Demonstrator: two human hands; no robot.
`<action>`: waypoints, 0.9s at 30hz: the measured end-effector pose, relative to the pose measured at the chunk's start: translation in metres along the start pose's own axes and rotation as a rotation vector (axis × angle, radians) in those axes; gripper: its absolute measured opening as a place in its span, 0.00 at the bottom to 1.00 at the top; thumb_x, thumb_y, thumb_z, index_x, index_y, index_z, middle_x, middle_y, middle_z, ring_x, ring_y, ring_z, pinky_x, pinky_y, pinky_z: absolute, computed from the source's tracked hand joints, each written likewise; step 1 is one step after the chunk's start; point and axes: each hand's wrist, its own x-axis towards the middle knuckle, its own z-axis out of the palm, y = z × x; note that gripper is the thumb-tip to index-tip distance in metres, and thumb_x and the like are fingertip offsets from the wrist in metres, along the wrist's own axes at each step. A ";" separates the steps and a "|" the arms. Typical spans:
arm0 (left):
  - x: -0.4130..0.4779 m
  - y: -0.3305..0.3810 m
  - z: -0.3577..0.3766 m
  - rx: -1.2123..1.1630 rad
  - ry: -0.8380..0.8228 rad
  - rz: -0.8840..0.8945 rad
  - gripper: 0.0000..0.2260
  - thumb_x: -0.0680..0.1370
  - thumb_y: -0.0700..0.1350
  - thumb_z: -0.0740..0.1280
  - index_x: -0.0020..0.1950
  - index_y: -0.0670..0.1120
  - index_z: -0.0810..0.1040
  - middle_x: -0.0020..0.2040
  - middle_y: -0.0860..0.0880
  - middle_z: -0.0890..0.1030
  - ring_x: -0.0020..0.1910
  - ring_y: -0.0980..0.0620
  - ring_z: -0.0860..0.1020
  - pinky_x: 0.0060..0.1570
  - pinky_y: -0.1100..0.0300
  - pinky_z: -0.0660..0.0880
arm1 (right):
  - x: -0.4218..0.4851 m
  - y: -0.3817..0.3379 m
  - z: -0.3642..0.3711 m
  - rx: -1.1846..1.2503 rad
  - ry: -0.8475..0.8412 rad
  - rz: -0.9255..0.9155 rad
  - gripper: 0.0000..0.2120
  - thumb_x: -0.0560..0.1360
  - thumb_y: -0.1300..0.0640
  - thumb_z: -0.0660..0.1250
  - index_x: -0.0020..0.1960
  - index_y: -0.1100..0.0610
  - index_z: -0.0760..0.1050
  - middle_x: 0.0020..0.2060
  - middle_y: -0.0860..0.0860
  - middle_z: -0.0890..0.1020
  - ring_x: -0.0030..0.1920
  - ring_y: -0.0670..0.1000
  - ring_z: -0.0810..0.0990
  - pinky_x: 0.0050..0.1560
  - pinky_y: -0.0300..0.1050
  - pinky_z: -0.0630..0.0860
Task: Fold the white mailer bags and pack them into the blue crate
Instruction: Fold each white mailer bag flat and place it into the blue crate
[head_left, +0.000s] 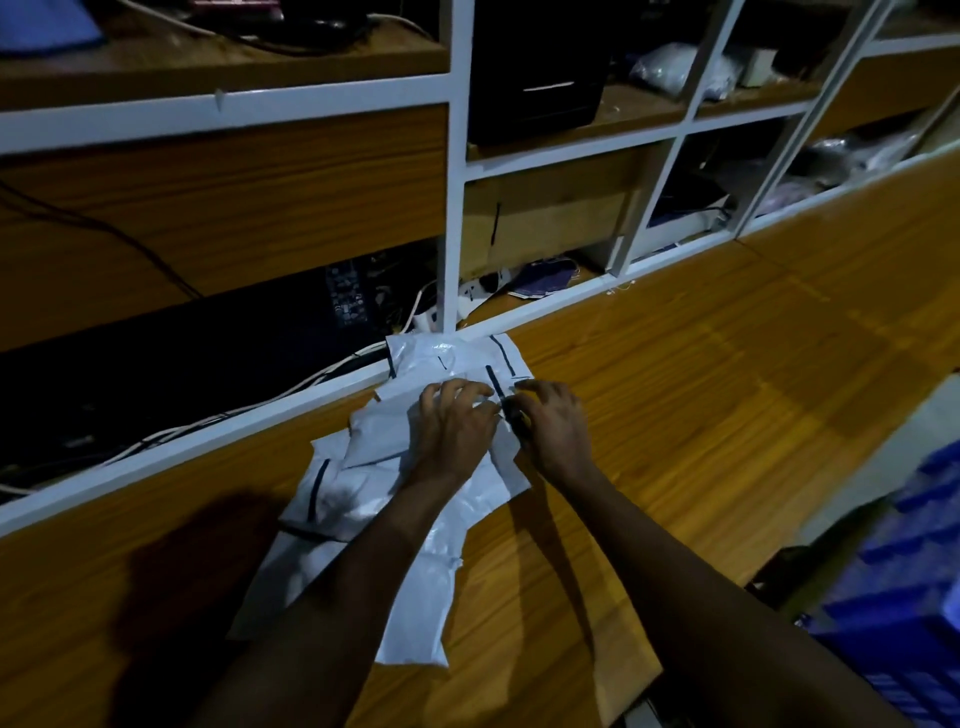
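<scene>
Several white mailer bags (363, 483) with dark seal strips lie in a loose overlapping pile on the wooden table (701, 374), near its back edge. My left hand (454, 423) presses fingers down on the top bag (452, 358). Beside it, my right hand (553, 423) pinches the same bag's edge near its dark strip. Another bag (421, 613) stretches toward me under my left forearm. The blue crate (904, 587) sits low at the right, beyond the table's edge, partly cut off by the frame.
A white-framed shelf unit (457, 171) rises right behind the table, holding cardboard boxes, cables, a black device and bagged items. White cables (249, 405) run along the lower left shelf. Bare wood extends to the right of the pile.
</scene>
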 end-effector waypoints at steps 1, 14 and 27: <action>0.002 0.009 0.002 -0.023 -0.018 0.006 0.08 0.76 0.51 0.71 0.54 0.54 0.83 0.59 0.53 0.80 0.62 0.49 0.74 0.63 0.47 0.66 | -0.004 0.009 -0.005 0.004 0.021 0.022 0.12 0.72 0.57 0.74 0.55 0.52 0.81 0.62 0.55 0.79 0.61 0.60 0.75 0.55 0.55 0.73; 0.006 0.109 0.042 0.146 -0.529 0.237 0.24 0.84 0.49 0.59 0.79 0.61 0.58 0.80 0.47 0.60 0.75 0.39 0.58 0.72 0.43 0.55 | -0.113 0.135 -0.040 -0.106 -0.065 0.484 0.22 0.76 0.44 0.58 0.64 0.54 0.76 0.68 0.57 0.74 0.65 0.61 0.72 0.61 0.58 0.69; 0.002 0.173 0.122 0.032 -0.558 0.596 0.23 0.85 0.56 0.47 0.78 0.50 0.61 0.74 0.44 0.72 0.71 0.39 0.72 0.63 0.33 0.71 | -0.157 0.174 -0.033 -0.171 -0.218 0.487 0.31 0.83 0.42 0.38 0.79 0.57 0.59 0.76 0.65 0.62 0.75 0.66 0.62 0.69 0.69 0.63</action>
